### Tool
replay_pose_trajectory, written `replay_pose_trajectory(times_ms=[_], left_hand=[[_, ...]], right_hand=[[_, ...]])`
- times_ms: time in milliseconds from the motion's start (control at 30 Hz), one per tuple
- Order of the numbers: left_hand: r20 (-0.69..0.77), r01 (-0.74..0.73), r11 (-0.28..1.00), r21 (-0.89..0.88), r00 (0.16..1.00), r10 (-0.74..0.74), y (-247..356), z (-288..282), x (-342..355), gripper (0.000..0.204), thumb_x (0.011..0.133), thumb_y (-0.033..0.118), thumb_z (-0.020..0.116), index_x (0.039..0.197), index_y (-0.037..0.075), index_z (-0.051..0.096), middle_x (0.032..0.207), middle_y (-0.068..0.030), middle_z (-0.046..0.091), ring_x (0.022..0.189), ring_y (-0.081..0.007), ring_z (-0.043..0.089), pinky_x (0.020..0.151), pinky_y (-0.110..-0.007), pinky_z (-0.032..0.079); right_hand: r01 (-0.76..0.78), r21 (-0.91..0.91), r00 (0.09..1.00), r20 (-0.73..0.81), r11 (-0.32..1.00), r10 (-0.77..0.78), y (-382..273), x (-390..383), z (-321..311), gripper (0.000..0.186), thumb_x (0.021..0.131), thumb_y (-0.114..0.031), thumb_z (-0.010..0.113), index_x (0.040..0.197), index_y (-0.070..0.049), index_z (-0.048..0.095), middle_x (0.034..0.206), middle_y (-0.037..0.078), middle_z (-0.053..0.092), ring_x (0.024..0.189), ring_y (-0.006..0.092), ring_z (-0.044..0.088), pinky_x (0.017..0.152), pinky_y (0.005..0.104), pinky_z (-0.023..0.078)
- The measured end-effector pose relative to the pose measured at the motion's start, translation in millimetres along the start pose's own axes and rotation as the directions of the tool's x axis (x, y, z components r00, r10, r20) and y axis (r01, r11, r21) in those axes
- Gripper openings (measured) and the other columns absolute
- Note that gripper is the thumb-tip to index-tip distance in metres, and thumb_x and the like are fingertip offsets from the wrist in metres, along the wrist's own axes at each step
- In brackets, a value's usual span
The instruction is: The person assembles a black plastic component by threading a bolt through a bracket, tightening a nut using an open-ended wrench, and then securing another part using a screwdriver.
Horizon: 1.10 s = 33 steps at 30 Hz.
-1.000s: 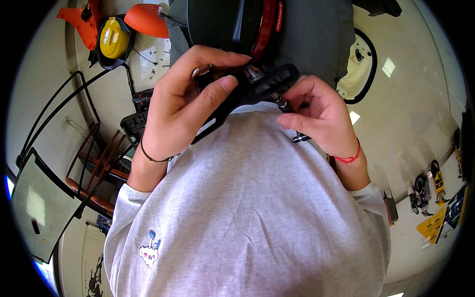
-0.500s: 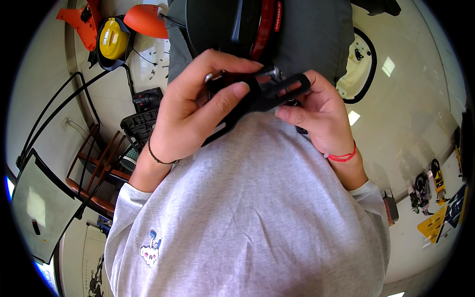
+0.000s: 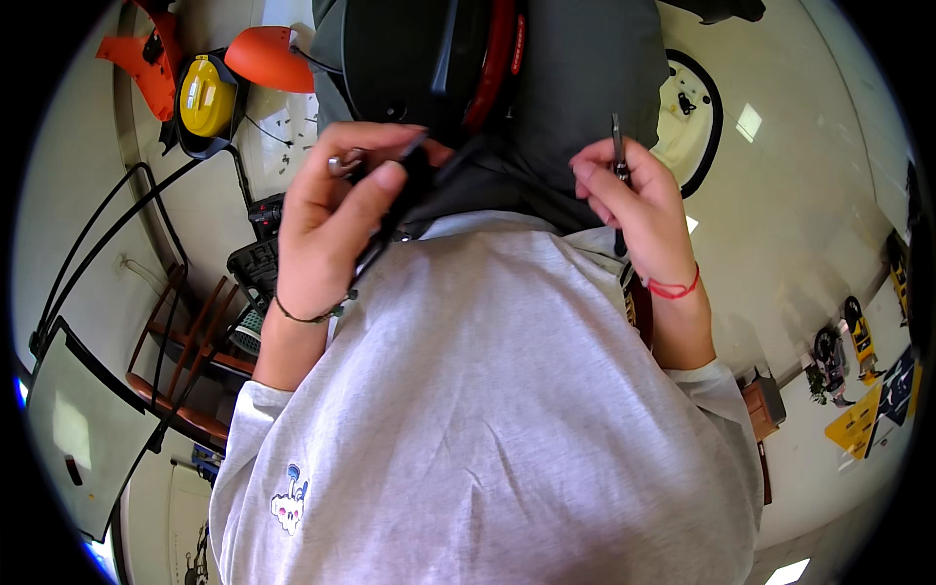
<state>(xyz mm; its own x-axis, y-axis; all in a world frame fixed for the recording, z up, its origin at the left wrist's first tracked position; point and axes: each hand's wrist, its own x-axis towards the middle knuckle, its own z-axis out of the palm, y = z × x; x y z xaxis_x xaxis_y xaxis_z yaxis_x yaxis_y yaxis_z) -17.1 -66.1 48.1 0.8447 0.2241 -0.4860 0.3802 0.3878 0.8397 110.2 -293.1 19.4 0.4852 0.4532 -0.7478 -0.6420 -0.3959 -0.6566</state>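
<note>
My left hand [image 3: 331, 219] is closed round a black bracket-like part [image 3: 408, 198], gripped between thumb and fingers; motion blurs its outer end. A silvery metal piece shows between those fingers. To the right and apart from it, my right hand [image 3: 642, 200] holds a slim screwdriver [image 3: 618, 146] upright, its metal tip above the fingers and its dark handle end below them. On my lap, beyond the left hand, rests a large black rounded shell [image 3: 405, 58] with a red strip [image 3: 485, 73] along its right side.
At far left lie an orange panel [image 3: 263, 58] and a yellow rounded part [image 3: 207, 96] in a black frame. A dark tool case [image 3: 252, 263] and a wooden chair [image 3: 190, 336] stand below them. A white part with a black rim [image 3: 720, 122] lies on the floor at right.
My hands have drawn apart: the left moved left with the black part, the right lifted off it with the screwdriver now standing upright and plainly in view.
</note>
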Motion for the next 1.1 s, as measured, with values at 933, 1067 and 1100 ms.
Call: replay_pose_trajectory(times_ms=[933,1067,1100], left_hand=[[0.086,0.088,0.984,-0.152,0.993,-0.075,9,0,2,0.042,0.086,0.007,0.052,0.127,0.003,0.047,0.114,-0.0113,0.052,0.079,-0.014,0.054,0.06,-0.021,0.042],[0.075,-0.091,0.995,-0.027,0.993,0.093,7,28,10,0.036,0.084,0.0,0.056,0.12,0.0,0.05,0.116,-0.0101,0.052,0.103,-0.0154,0.05,0.084,-0.027,0.044],[0.15,-0.111,0.992,0.065,0.984,0.1,12,26,12,0.035,0.084,0.002,0.057,0.118,0.0,0.051,0.116,-0.0095,0.052,0.107,-0.0162,0.047,0.092,-0.029,0.038]], right_hand=[[0.329,0.062,0.883,0.334,0.942,-0.33,-60,-15,39,0.039,0.075,-0.019,0.075,0.103,0.001,0.056,0.082,0.002,0.057,0.058,0.0006,0.046,0.049,0.0152,0.035],[0.297,0.002,0.928,0.236,0.955,-0.29,-68,-29,52,0.041,0.074,-0.016,0.075,0.105,0.001,0.053,0.085,0.005,0.059,0.059,0.0022,0.049,0.049,0.0165,0.037],[0.29,-0.029,0.94,0.198,0.957,-0.279,-64,-30,53,0.038,0.076,-0.014,0.073,0.105,0.001,0.053,0.084,0.005,0.06,0.058,0.0027,0.049,0.049,0.0169,0.038]])
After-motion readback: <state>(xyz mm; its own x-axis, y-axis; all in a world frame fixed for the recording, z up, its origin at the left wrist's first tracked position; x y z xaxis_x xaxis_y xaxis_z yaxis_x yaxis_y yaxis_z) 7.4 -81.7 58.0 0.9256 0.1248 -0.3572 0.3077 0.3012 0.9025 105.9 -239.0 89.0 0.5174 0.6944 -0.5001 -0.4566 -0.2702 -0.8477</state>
